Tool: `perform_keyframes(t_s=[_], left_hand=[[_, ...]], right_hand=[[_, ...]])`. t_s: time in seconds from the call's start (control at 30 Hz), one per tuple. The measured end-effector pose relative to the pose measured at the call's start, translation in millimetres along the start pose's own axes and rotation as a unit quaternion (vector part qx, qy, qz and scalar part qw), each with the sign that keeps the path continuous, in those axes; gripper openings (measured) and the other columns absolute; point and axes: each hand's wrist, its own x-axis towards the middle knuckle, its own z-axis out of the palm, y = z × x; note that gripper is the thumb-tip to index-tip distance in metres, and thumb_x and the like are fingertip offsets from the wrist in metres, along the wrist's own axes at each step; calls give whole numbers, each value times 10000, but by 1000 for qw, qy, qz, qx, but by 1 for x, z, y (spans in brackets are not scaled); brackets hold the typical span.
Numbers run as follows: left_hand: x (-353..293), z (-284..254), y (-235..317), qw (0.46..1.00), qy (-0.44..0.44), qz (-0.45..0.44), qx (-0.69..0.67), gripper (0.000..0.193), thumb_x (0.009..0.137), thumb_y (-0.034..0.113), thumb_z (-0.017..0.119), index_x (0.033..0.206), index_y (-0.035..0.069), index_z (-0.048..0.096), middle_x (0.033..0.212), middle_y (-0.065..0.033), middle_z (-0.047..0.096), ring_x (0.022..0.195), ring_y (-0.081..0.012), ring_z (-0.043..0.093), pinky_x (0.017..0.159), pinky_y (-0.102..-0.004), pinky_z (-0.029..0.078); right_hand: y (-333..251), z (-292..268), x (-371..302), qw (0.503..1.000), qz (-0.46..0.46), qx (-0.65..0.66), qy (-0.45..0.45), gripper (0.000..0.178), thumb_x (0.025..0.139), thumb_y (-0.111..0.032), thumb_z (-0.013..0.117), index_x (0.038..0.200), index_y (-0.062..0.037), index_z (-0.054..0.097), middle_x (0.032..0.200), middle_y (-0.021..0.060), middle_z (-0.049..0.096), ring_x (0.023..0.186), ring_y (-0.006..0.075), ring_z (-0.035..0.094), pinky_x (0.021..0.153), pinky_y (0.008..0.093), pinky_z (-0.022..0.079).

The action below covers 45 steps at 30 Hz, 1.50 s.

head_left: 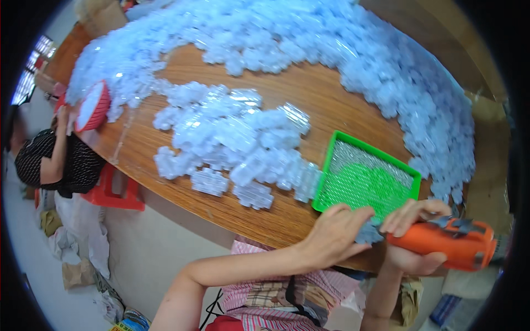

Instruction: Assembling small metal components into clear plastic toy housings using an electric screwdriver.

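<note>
Orange tool [441, 243], roughly cylindrical, at 4 o'clock in view, lying tilted in the right hand [411, 240]; that hand is wrapped around it, fingers over the top. Small bluish clear piece [369, 234] just off the tool's 9 o'clock end, blurred. Left hand [337, 234] at the piece's 9 o'clock, thumb and fingers spread partway; cannot tell if it grips the piece. Green tray [376, 148] at 11 o'clock from the tool, tilted in view, silvery small bits inside along its far side. Loose pile of clear plastic pieces [226, 129] at 10 o'clock from tray, on brown wooden table [309, 83]. Big heap of similar pieces [276, 33] arcs from 10 through 12 to 3 o'clock. Red basket [98, 107] at 9–10 o'clock, near a co-worker [58, 157] in dark patterned clothing. Red stool [117, 190] at 9 o'clock.
</note>
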Motion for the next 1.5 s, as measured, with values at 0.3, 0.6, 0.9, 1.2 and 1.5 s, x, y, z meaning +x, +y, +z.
perform_keyframes(t_s=[0.3,0.6,0.9,1.2,1.5], left_hand=[[19,-152,13,950,168,-74,251,656,704,224,845,1223,36,490,1011,-128,618,952,-270,618,835,-367,491],[20,-290,-105,900,183,-211,336,487,761,270,796,1131,26,593,1103,-161,630,1109,-318,569,959,-393,440],[23,-297,-101,893,130,-126,412,361,869,144,692,1197,46,576,1187,-111,599,1141,-268,561,955,-382,438],[69,-180,3,964,89,-34,248,620,785,2,726,1356,77,494,1285,-103,598,1215,-234,552,979,-376,433],[70,-141,37,983,-20,21,182,593,717,-17,765,1263,30,537,1122,-141,627,1061,-297,609,918,-379,476]], right_hand=[[-7,-31,43,985,3,-147,91,732,914,-603,495,1248,41,399,643,52,478,579,135,482,569,274,476],[-8,-56,46,958,5,-275,79,829,897,-602,535,1404,14,307,995,128,644,832,141,581,814,289,443],[-33,-109,65,945,123,-303,-25,758,985,-631,262,1384,-15,450,1225,63,601,1101,160,528,941,348,385],[-3,-181,37,628,28,-774,-75,404,748,-84,736,1140,-88,642,1014,113,528,987,290,497,856,388,440],[2,-181,35,646,-24,-763,-19,425,704,-110,761,1069,-12,564,1108,146,578,1031,311,546,864,405,433]])
